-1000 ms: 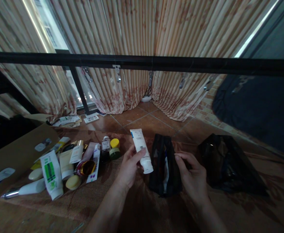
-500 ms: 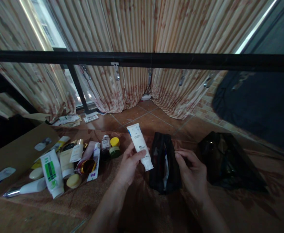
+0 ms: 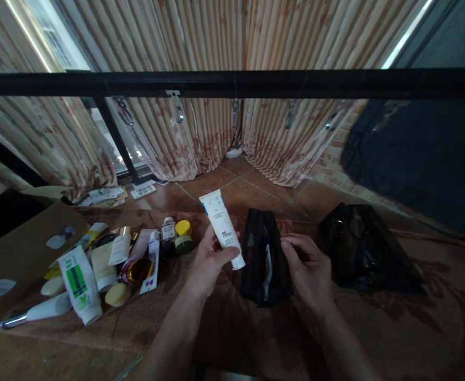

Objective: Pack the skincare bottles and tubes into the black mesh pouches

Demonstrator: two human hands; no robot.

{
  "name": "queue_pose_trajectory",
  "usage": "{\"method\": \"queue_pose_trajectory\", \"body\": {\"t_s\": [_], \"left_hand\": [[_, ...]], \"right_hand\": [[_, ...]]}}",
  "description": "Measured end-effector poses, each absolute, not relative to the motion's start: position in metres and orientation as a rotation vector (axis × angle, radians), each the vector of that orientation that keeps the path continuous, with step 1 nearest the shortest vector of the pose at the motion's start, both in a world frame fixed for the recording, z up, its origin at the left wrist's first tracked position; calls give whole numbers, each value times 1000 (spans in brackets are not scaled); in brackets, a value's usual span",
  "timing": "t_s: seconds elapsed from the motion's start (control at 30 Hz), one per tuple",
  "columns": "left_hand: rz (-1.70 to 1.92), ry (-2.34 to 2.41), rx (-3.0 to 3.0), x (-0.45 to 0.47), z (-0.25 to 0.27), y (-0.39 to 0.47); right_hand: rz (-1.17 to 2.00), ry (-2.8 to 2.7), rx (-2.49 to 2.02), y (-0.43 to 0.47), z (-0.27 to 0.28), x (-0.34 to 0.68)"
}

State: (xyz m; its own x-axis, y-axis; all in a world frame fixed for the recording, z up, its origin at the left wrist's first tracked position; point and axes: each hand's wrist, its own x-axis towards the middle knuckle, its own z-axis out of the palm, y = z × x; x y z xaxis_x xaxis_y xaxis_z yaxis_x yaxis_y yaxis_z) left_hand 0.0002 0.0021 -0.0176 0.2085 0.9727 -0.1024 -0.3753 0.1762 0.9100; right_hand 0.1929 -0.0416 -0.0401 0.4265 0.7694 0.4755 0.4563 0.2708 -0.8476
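Between the thumb and fingers of my left hand is a white squeeze tube, tilted with its cap end toward me. Just right of it, a black zip pouch lies with its top parted, and a pale item shows inside. My right hand pinches the pouch's right edge with thumb and forefinger. The tube is beside the pouch, near its left edge. Some of my left fingers are hidden behind the tube.
Several toiletries lie on the left, among them a white-green tube, a cream-coloured round jar and a yellow-lidded jar. A cardboard box stands at far left, a black plastic bag at right. A dark rail crosses ahead.
The whole view has shifted slightly, so everything appears a little higher and to the left. Both hands keep their hold on the tube and the pouch edge.
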Motion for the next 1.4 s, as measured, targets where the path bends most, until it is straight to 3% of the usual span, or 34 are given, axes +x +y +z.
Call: {"method": "queue_pose_trajectory", "body": {"t_s": [1.4], "left_hand": [[1255,1113,997,4,-22,5]], "right_hand": [[295,-1213,-1363,-43,-38,194]]}}
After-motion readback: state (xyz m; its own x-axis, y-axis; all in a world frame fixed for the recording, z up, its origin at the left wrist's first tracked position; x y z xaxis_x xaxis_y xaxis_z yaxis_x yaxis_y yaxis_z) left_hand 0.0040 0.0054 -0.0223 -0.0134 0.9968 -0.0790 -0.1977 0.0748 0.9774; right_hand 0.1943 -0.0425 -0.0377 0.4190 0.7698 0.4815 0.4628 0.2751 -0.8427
